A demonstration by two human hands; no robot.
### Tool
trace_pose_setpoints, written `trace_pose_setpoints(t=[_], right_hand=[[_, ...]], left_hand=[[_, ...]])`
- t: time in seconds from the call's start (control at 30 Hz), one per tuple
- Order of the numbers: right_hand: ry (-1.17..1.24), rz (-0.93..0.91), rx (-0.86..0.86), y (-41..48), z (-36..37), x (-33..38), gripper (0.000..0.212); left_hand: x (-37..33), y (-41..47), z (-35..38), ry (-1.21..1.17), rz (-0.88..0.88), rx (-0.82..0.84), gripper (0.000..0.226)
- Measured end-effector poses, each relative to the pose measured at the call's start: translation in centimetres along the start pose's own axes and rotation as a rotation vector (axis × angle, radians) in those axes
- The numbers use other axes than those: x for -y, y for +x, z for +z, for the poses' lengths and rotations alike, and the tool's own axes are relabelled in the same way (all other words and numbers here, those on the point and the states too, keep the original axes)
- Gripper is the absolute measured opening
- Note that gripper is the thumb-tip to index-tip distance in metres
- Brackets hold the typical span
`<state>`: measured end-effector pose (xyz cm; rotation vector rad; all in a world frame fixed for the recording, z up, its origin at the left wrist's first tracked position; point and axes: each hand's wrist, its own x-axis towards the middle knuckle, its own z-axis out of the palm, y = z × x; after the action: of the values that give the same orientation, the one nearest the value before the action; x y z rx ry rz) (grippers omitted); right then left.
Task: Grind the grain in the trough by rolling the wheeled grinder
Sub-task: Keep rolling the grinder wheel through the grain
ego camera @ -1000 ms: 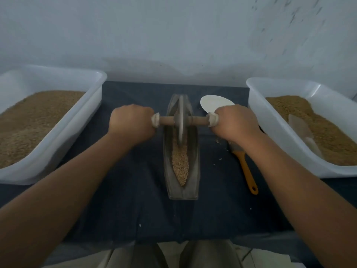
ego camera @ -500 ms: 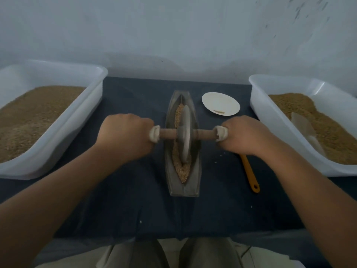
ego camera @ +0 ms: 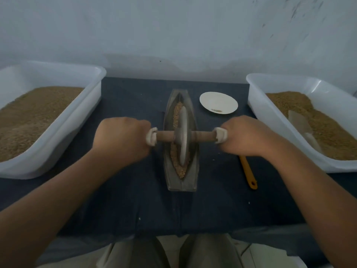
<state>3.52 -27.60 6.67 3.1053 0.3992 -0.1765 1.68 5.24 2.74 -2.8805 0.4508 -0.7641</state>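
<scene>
A narrow boat-shaped grey trough (ego camera: pixel 193 171) lies lengthwise in the middle of the dark cloth, with brown grain (ego camera: pixel 176 113) along its groove. The wheeled grinder (ego camera: pixel 183 136), a grey disc on a wooden axle with pale end caps, stands upright in the groove around the trough's middle. My left hand (ego camera: pixel 121 140) grips the axle's left end. My right hand (ego camera: pixel 245 136) grips the right end. Both fists hide the handle ends.
A white tub of grain (ego camera: pixel 96 78) stands at the left and another white tub (ego camera: pixel 257 105) at the right, with a pale scoop lying in its grain. A small white dish (ego camera: pixel 218 102) sits beyond my right hand. An orange-handled tool (ego camera: pixel 249 173) lies right of the trough.
The grinder rolled from the trough's far end toward me to about the middle, both hands coming with it. Grain at the far end is now uncovered.
</scene>
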Motion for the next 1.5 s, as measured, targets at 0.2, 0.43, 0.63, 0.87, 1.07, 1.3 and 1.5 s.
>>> trace_pose_setpoints(t=[0.2, 0.43, 0.63, 0.87, 1.07, 1.3, 1.5], right_hand=[[-0.053, 0.098, -0.180, 3.0, 1.2, 0.4, 0.029], [-0.056, 0.078, -0.475, 7.2, 0.2, 0.8, 0.028], [-0.041, 0.041, -0.082, 2.9, 0.0, -0.1, 0.022], [-0.028, 0.085, -0.145, 3.6, 1.1, 0.1, 0.025], [0.011, 0.257, -0.294, 8.6, 1.8, -0.3, 0.033], [-0.028, 0.042, -0.120, 2.6, 0.6, -0.2, 0.029], [-0.029, 0.076, 0.005, 2.2, 0.3, 0.4, 0.024]], left_hand=[[0.3, 3.7, 2.0, 0.037, -0.052, 0.055, 0.042], [0.5, 9.5, 3.7, -0.011, -0.143, 0.114, 0.044], [-0.1, 2.3, 0.7, -0.013, -0.068, 0.047, 0.042], [0.4, 3.5, 1.8, 0.039, -0.052, 0.063, 0.038], [0.7, 11.2, 3.1, 0.042, -0.084, 0.128, 0.036], [0.1, 2.1, 1.1, 0.020, -0.072, 0.101, 0.039], [0.3, 1.6, 0.9, 0.069, -0.043, 0.119, 0.040]])
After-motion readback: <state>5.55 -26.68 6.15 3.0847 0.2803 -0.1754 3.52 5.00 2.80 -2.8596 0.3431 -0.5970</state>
